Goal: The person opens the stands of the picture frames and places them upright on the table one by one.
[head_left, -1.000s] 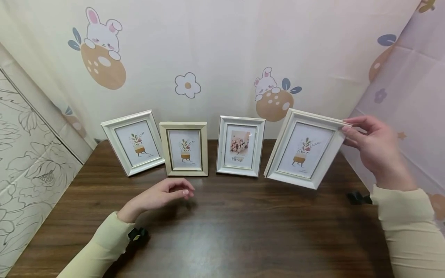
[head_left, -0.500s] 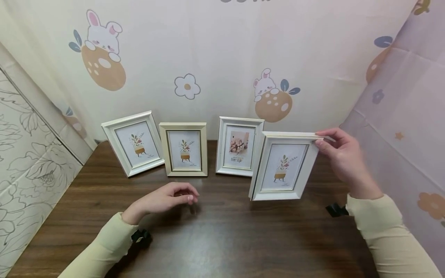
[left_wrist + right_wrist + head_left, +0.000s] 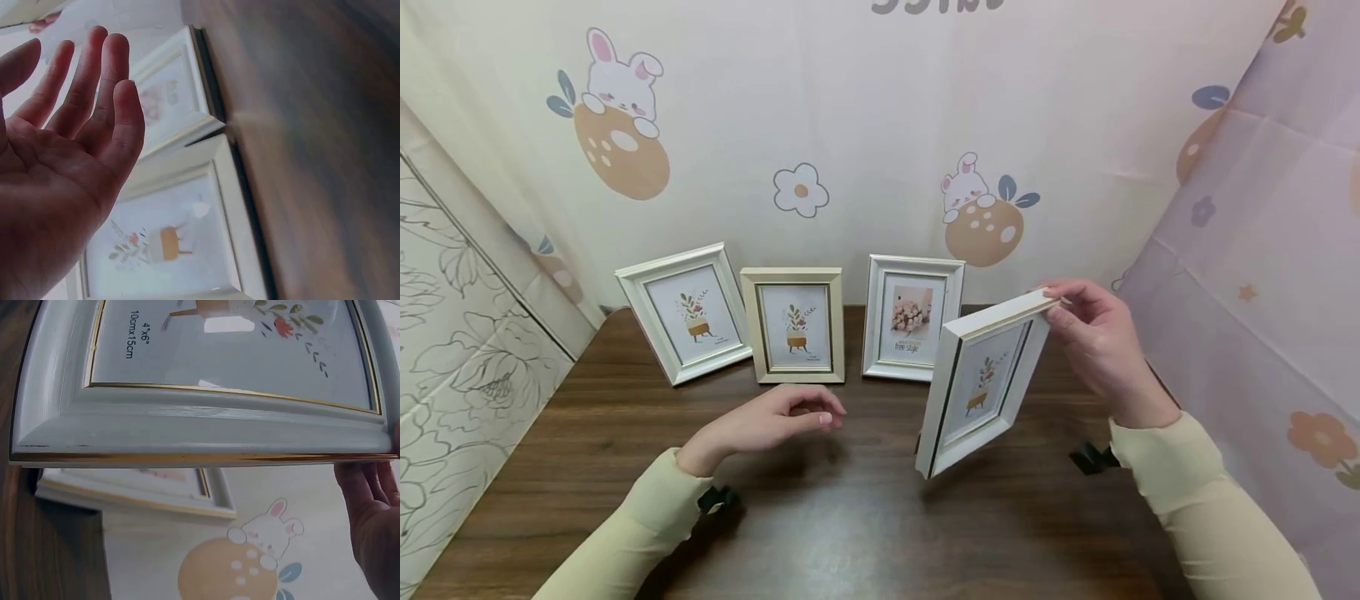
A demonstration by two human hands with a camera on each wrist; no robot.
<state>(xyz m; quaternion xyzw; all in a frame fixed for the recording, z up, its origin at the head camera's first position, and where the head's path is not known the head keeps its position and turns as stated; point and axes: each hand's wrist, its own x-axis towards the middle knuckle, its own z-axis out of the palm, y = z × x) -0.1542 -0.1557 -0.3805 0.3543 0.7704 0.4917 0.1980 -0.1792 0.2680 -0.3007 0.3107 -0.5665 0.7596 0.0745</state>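
My right hand [image 3: 1093,346] pinches the top right corner of a white picture frame [image 3: 934,417], which hangs tilted above the table with its face turned partly left. In the right wrist view the same white picture frame [image 3: 206,422] shows a thin gold inner edge and a printed size label. My left hand [image 3: 767,423] hovers over the table with loosely bent fingers and nothing in them. Behind it stands a cream picture frame [image 3: 837,333]. In the left wrist view the left hand [image 3: 69,162] shows its palm, apart from the frames.
A white frame [image 3: 658,333] leans at the far left, close beside the cream one. Another white frame with a flower photo [image 3: 872,325] stands behind the held one, partly covered by it. A patterned curtain [image 3: 880,100] hangs behind the brown wooden table [image 3: 820,550].
My right hand has brought the white frame left and nearer, and turned it so its side edge faces the camera. My left hand has shifted slightly right.
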